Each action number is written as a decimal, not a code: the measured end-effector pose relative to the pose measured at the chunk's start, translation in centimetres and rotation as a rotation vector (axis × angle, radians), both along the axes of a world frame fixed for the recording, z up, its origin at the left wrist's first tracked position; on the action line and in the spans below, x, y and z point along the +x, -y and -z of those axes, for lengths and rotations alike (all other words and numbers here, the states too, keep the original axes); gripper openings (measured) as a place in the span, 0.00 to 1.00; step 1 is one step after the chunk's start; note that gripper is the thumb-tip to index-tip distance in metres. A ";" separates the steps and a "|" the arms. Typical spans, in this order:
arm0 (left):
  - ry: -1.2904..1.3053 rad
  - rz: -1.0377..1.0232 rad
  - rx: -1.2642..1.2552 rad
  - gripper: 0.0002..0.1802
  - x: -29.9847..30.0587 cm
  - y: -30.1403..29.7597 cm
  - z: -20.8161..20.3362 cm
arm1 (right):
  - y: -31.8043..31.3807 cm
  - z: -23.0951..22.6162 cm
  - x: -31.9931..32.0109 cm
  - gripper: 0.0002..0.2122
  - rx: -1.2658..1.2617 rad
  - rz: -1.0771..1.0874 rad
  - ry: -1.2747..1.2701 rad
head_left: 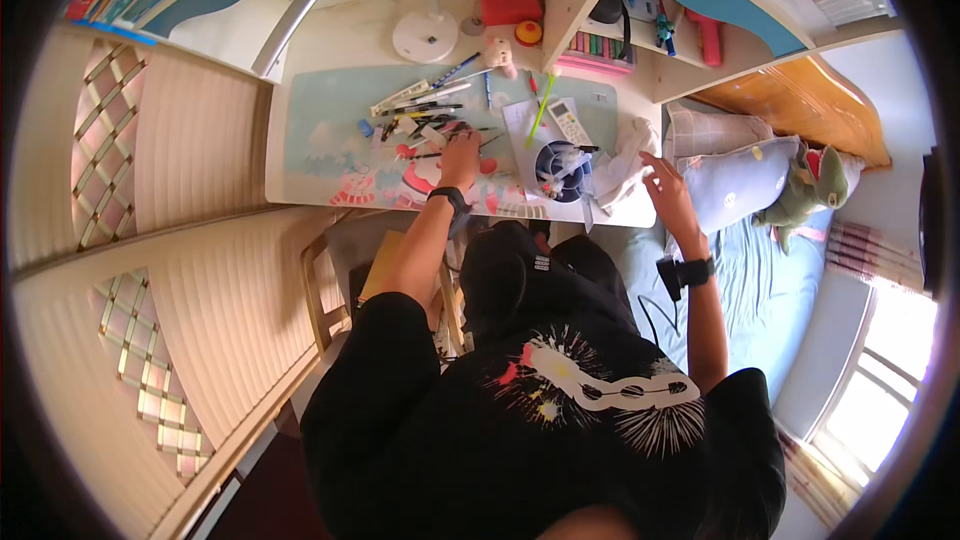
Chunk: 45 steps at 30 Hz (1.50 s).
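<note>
Head view: pens (438, 107) lie crosswise beyond nearer left hand (460, 160), grip unclear; right hand (668, 190), unclasped, by desk's (640, 209) right edge.

A black short-sleeved shirt (400, 430) bears a print (610, 390) of white, red and yellow bursts and white chain links. Each wrist wears a black band, the left band (450, 202) and the right band (692, 273), the latter with a boxy block (668, 278).

A round white lamp base (424, 38) stands near twelve o'clock, and a green plush toy (797, 192) lies near three.
</note>
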<state>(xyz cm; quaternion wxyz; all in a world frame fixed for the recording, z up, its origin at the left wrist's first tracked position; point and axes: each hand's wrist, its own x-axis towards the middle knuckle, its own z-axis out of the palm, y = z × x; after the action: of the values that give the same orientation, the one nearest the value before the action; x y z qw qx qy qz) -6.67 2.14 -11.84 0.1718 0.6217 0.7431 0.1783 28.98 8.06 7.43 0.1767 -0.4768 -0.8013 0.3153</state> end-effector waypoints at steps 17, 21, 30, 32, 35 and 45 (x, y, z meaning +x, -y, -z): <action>-0.159 0.395 -0.166 0.17 -0.2 -3.8 -1.6 | 6.0 -1.1 -2.6 0.13 -0.001 0.301 -0.058; 0.097 0.177 0.113 0.09 -0.5 -2.3 -1.2 | 5.1 -2.1 -6.7 0.11 0.036 0.233 -0.137; 0.413 0.503 0.100 0.10 6.3 -0.9 -14.5 | 4.3 -2.0 -11.9 0.10 -0.243 0.212 -0.350; 0.501 0.520 0.256 0.10 6.6 -0.9 -14.5 | 3.9 -2.2 -12.1 0.09 -0.354 0.261 -0.467; 0.560 0.531 0.350 0.10 7.5 -1.2 -14.8 | 3.5 -2.2 -12.0 0.07 -0.425 0.353 -0.615; 0.746 0.427 0.122 0.09 5.8 -2.8 -11.3 | 2.7 -1.0 -10.2 0.06 -0.266 0.477 -0.476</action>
<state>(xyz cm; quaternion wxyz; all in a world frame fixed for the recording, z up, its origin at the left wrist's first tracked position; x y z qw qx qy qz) -0.82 4.90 -0.55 0.4246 0.6633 0.4730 0.3950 18.73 5.37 8.39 0.3633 -0.5823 -0.5561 0.4687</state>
